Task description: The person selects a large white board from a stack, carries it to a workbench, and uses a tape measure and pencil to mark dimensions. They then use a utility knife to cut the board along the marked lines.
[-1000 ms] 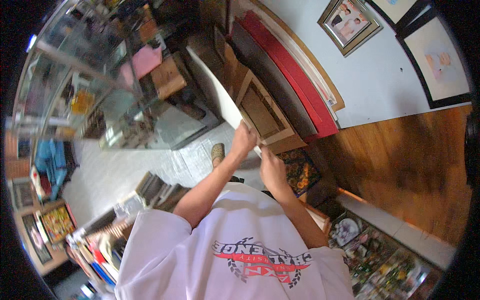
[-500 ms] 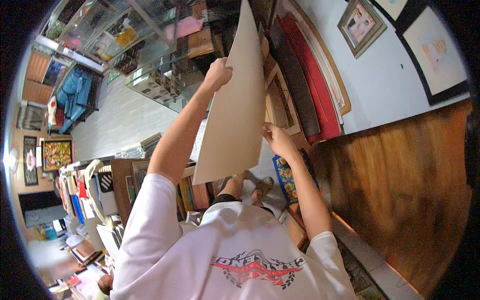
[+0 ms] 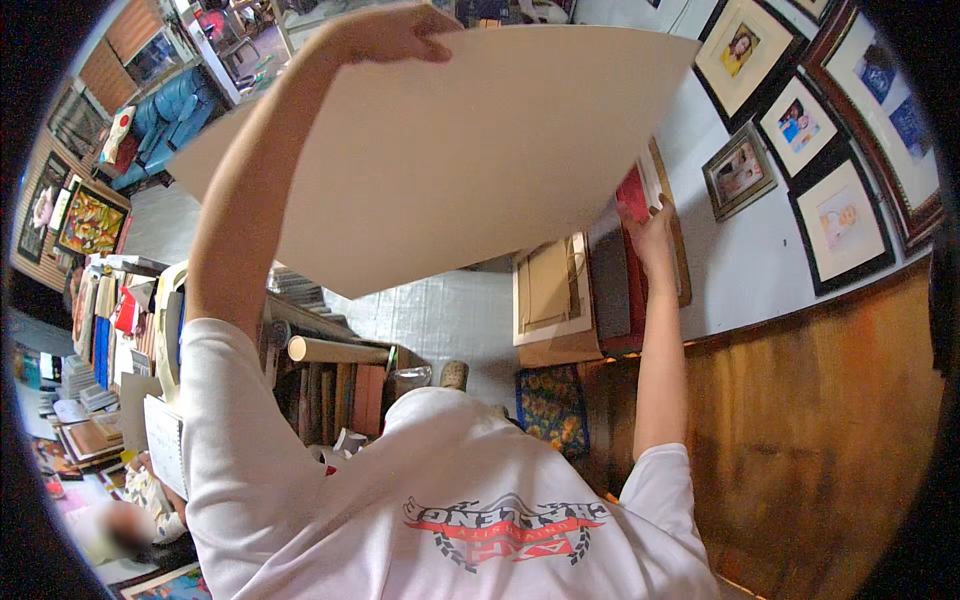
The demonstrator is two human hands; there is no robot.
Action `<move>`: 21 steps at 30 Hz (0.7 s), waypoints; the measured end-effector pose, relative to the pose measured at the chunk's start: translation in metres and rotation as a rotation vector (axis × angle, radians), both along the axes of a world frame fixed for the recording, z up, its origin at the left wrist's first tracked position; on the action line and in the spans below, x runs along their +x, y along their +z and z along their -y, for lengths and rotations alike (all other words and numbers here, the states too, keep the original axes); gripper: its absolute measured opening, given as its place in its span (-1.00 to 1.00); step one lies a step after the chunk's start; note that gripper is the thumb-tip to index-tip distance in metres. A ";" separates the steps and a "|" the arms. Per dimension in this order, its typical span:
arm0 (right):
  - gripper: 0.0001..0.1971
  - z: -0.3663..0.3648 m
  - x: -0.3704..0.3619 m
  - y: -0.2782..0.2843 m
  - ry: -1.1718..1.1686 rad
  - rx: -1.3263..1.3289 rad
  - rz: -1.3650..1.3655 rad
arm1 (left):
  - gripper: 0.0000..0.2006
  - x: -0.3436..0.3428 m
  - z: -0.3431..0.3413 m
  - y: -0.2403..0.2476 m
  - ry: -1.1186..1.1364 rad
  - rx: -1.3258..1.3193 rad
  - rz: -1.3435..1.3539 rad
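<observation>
We hold a large, flat, cream-coloured sheet of card board (image 3: pixel 470 150) up high in front of us, tilted so that its broad face fills the upper middle of the view. Our left hand (image 3: pixel 385 35) grips the sheet's top edge, fingers curled over it and closed on the board. Our right hand (image 3: pixel 650 225) reaches up at the sheet's lower right corner — it seems to pinch the edge there, though the board hides most of the fingers, so we cannot be sure.

Below the sheet, stacked wooden picture frames (image 3: pixel 555 295) lean against the pale wall, with a red frame (image 3: pixel 632 255) just beside them. Framed pictures (image 3: pixel 800 130) hang on the wall to the right, above dark wooden panelling (image 3: pixel 820 420). A brown cardboard tube (image 3: pixel 335 350) lies on crowded shelves to the left, and a colourful floral panel (image 3: pixel 550 405) rests low, near the frames — well apart from the raised sheet.
</observation>
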State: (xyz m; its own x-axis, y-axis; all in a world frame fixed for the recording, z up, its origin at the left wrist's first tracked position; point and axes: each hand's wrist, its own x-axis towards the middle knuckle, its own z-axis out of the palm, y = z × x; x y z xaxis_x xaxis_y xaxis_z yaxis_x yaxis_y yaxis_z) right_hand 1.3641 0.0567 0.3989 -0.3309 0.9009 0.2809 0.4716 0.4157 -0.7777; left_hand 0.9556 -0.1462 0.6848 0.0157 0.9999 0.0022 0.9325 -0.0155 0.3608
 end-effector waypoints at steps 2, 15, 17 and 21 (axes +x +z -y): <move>0.16 -0.011 -0.002 0.005 -0.048 -0.120 -0.137 | -0.45 -0.005 0.015 0.052 0.016 -0.088 0.023; -0.44 0.095 0.154 0.114 -0.013 -0.113 -0.555 | -0.42 -0.001 0.016 0.207 -0.146 0.392 -0.555; -0.50 0.117 0.187 0.160 0.015 0.084 -0.561 | 0.04 0.002 -0.015 0.205 -0.095 0.179 -0.386; -0.48 0.161 0.240 0.233 -0.017 0.093 -0.409 | -0.49 -0.004 -0.074 0.147 -0.207 0.402 -0.106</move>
